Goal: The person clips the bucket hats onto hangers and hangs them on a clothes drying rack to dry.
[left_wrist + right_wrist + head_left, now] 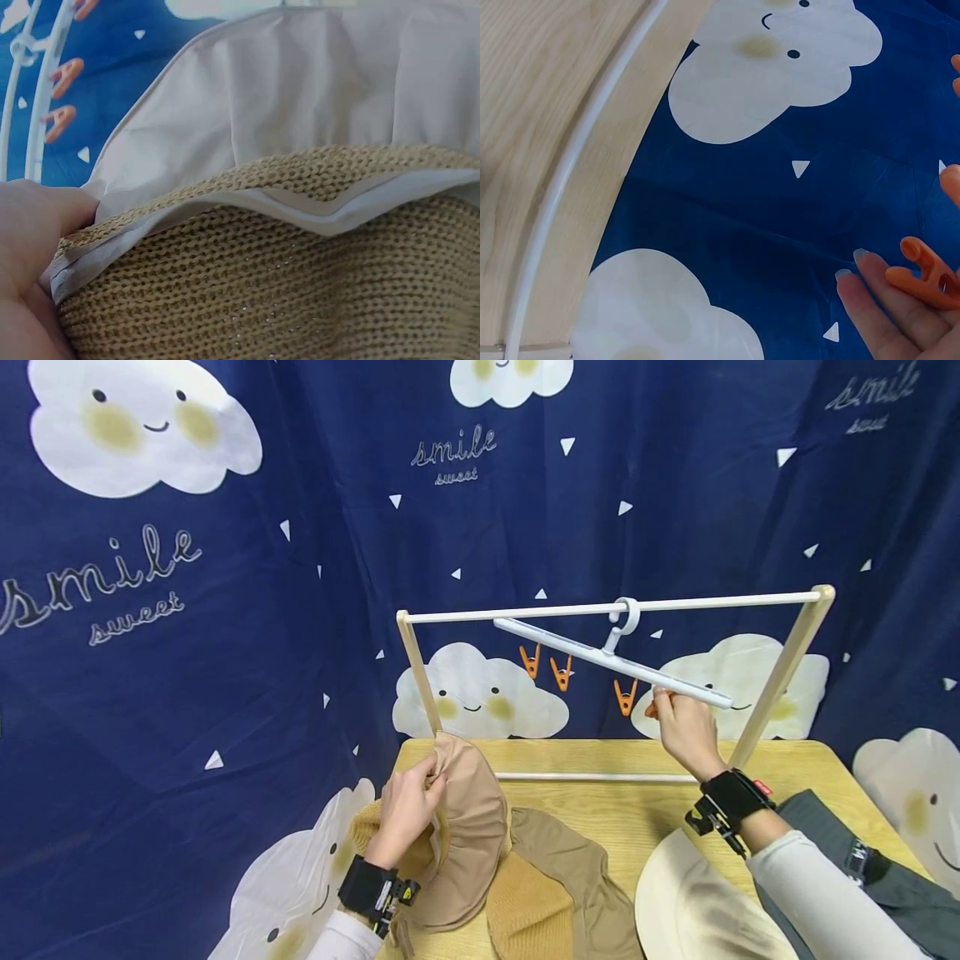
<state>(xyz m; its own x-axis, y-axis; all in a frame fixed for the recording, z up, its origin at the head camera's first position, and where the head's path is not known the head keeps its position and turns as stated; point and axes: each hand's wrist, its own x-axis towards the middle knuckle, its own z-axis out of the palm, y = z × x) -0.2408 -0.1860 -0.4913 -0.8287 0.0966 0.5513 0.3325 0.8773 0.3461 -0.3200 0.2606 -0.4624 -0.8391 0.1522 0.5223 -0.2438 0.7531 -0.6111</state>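
Note:
My left hand (pixel 408 802) grips the edge of a tan hat with a wide brim (pixel 476 827) and holds it up at the rack's left side. In the left wrist view its ribbed knit crown (pixel 300 292) and pale inner band (pixel 330 223) fill the frame. At the right end of the white hanger (pixel 570 647), my right hand (pixel 686 735) pinches an orange clip (pixel 930 277). That clip's jaws stand apart in the right wrist view, with two fingers stretched out beside it. Three more orange clips, one of them this clip (pixel 626 697), hang along the hanger.
The hanger hooks over the white top rail (pixel 487 613) of a wooden-ended rack on the table (pixel 592 758). In front lie a brown and mustard hat (pixel 555 885), a cream hat (pixel 697 902) and a dark grey item (pixel 817 835). A blue curtain (pixel 285 610) hangs behind.

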